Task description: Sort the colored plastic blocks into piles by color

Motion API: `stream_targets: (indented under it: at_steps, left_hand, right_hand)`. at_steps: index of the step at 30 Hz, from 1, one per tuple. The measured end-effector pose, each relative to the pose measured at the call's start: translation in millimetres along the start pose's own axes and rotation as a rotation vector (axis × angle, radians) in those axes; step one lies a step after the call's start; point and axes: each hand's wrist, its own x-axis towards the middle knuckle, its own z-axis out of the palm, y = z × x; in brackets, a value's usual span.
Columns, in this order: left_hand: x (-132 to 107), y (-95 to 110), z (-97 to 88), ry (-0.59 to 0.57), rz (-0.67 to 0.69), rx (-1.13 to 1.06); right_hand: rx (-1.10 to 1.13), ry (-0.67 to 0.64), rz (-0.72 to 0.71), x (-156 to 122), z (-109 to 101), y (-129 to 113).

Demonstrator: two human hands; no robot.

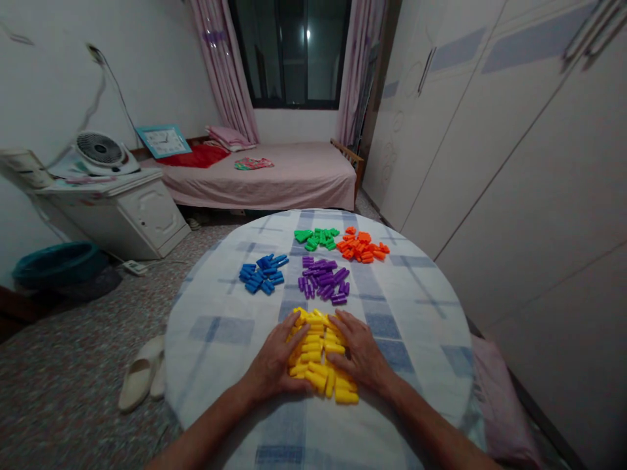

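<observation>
A pile of yellow plastic pieces (313,347), short and rod-like, lies near the front of the round table. Against its left side rests my left hand (275,358), fingers spread and partly over the pieces. My right hand (361,349) touches the pile's right side, its fingers also apart. Neither hand grips a piece that I can make out. Just beyond the yellow pile is a heap of purple pieces (324,277). Blue pieces (263,273) sit to the left of the purple ones. Farther back are green pieces (317,238) and, to their right, orange pieces (361,247).
A blue-and-white checked cloth (215,352) covers the round table. Slippers (140,375) lie on the floor at left, near a teal bin (59,264) and a white cabinet (142,212). A bed (294,173) stands beyond; a tall wardrobe (490,163) lines the right.
</observation>
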Motion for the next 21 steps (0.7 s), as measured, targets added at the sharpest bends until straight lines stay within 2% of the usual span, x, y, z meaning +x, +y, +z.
stream_targets:
  at_steps: [3, 6, 9, 12, 15, 17, 21]
  left_hand:
    - [4.6, -5.2, -6.8, -0.008, 0.045, -0.013]
    - [-2.9, -7.1, -10.6, 0.009, 0.07, -0.054]
    - [-8.1, -9.7, -12.1, 0.056, 0.0, -0.158]
    - [1.5, -15.5, -14.3, 0.122, -0.105, -0.236]
    - [27.3, -26.9, -19.9, 0.254, -0.211, -0.241]
    - [49.0, -36.6, -23.6, 0.297, -0.251, -0.213]
    - [90.3, -49.6, -22.4, 0.213, -0.322, -0.125]
  right_hand:
    - [0.018, -0.02, -0.009, -6.6, -2.3, -1.1]
    - [0.02, -0.082, -0.07, -20.0, -6.2, -2.3]
    - [-0.015, -0.133, -0.105, -30.8, -8.7, -5.5]
    - [-0.03, -0.137, -0.104, -30.9, -10.9, -6.2]
    - [-0.02, -0.05, -0.069, -17.0, -16.0, 4.1]
    - [-0.017, 0.051, 0.024, 1.3, -20.0, 19.3]
    - [-0.048, 0.146, 0.287, 54.4, -20.9, 59.3]
